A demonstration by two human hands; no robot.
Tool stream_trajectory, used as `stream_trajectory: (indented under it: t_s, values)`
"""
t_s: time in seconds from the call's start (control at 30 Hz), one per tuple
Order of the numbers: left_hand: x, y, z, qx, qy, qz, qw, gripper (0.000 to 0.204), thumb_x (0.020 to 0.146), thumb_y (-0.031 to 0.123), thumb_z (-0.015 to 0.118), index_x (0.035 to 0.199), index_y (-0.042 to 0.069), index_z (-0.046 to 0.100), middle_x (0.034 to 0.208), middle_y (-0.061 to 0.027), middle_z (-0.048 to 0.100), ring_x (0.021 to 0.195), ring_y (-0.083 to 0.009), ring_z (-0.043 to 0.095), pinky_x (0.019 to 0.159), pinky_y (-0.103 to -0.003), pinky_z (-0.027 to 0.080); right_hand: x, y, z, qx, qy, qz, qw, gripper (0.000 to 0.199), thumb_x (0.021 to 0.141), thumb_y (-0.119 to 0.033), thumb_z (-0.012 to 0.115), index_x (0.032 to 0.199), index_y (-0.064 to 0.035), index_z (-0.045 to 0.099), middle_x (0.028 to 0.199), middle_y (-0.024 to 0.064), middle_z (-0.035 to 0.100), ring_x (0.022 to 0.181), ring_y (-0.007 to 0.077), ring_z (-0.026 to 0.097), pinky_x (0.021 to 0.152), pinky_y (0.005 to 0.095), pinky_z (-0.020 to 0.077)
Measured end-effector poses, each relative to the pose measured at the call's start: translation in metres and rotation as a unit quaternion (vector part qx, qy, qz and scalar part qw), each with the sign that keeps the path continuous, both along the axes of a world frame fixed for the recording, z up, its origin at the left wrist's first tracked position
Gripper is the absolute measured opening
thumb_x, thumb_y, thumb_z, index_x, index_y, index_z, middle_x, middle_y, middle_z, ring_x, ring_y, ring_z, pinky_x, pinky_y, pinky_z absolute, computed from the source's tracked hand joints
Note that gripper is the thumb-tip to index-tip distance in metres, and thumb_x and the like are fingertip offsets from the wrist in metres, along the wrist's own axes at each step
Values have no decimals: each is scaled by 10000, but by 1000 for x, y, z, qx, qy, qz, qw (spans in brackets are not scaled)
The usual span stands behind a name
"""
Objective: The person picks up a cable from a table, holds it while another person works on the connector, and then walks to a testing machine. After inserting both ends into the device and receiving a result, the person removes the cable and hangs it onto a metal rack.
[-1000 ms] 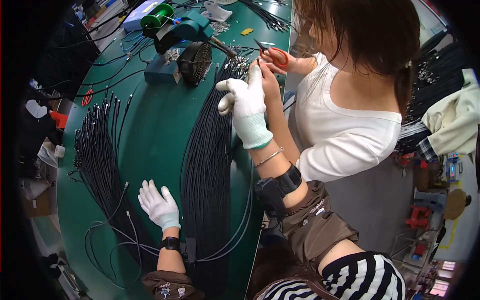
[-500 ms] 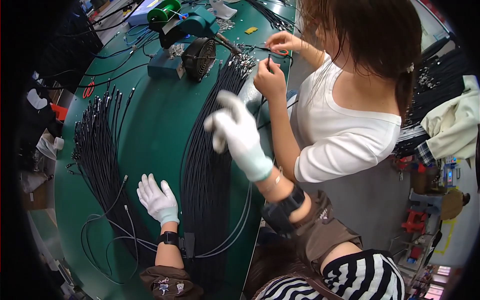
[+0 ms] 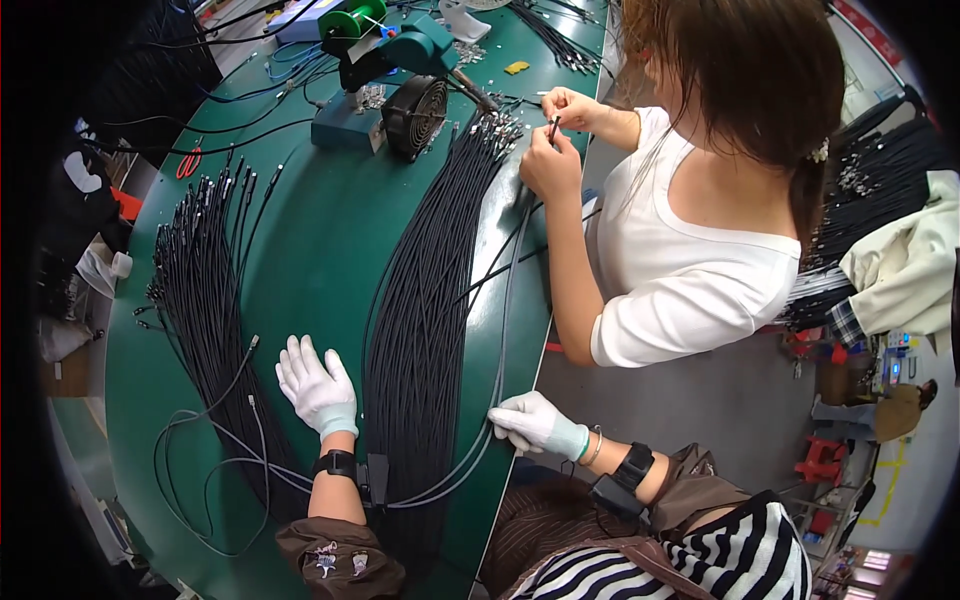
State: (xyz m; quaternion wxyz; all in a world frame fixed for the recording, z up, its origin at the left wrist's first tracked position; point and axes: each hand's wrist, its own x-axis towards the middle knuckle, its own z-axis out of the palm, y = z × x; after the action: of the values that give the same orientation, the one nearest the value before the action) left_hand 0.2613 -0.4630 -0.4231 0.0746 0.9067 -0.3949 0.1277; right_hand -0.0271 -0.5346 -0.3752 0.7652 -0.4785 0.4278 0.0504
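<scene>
My left hand (image 3: 318,387), in a white glove, lies palm down on the green table with its fingers stretched out, between two bundles of black cables. My gloved right hand (image 3: 540,422) is at the table's right edge, fingers pinched together on a grey cable (image 3: 462,468). That cable loops under my left wrist and runs up along the right side of the larger black cable bundle (image 3: 415,320). Metal-tipped ends of this bundle point away from me. The other black cable bundle (image 3: 195,300) is fanned out at the left, with grey cable loops lying across its lower part.
A co-worker (image 3: 690,220) at the right handles a small dark piece with both hands. Farther back stand a teal soldering stand (image 3: 405,50) with a green solder spool (image 3: 350,18) and a black round fan (image 3: 415,115). Red-handled scissors (image 3: 188,163) lie at the far left.
My right hand has swung down from above the larger bundle to the grey cable at the table edge and closed on it. My left hand stays flat. The co-worker's hands have come closer together.
</scene>
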Motion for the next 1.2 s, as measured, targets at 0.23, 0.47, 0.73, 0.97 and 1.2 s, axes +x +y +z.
stream_trajectory:
  t_s: [0.23, 0.47, 0.73, 0.97, 1.2]
  values:
    - [0, 1, -1, 0, -5, 3, 1000, 418, 865, 305, 444, 1208, 66, 464, 1302, -89, 421, 1226, -269, 355, 1047, -401, 241, 5, 4, 1, 12, 16, -109, 994, 442, 902, -367, 441, 649, -18, 541, 407, 28, 448, 266, 85, 323, 282, 221, 254]
    - [0, 0, 0, 3, 5, 7, 1000, 418, 865, 309, 440, 1209, 74, 463, 1303, -87, 418, 1229, -267, 351, 1051, -401, 235, 9, 4, 4, -11, 59, -110, 992, 554, 910, -444, 379, 624, 2, 543, 407, 52, 459, 260, 104, 355, 274, 229, 285]
    - [0, 1, -1, -15, -3, -1, 1000, 400, 858, 296, 447, 1182, 64, 482, 1285, -97, 432, 1213, -274, 367, 1049, -411, 240, 11, 4, 2, -17, 74, -110, 991, 607, 898, -490, 366, 604, 10, 544, 406, 58, 457, 253, 114, 366, 265, 241, 304]
    - [-1, -1, 2, 5, 5, 9, 1000, 428, 861, 318, 433, 1222, 89, 455, 1315, -84, 408, 1234, -265, 345, 1059, -400, 221, 13, 5, 5, -23, 84, -114, 990, 612, 893, -504, 362, 600, 1, 546, 404, 58, 456, 252, 118, 372, 261, 250, 304]
    - [-1, 0, 3, -21, -6, 8, 1000, 426, 837, 317, 462, 1182, 71, 493, 1282, -98, 442, 1211, -273, 369, 1042, -407, 236, 16, 5, 9, -24, 109, -62, 992, 631, 905, -501, 332, 592, 11, 526, 398, 83, 452, 245, 136, 365, 264, 248, 296]
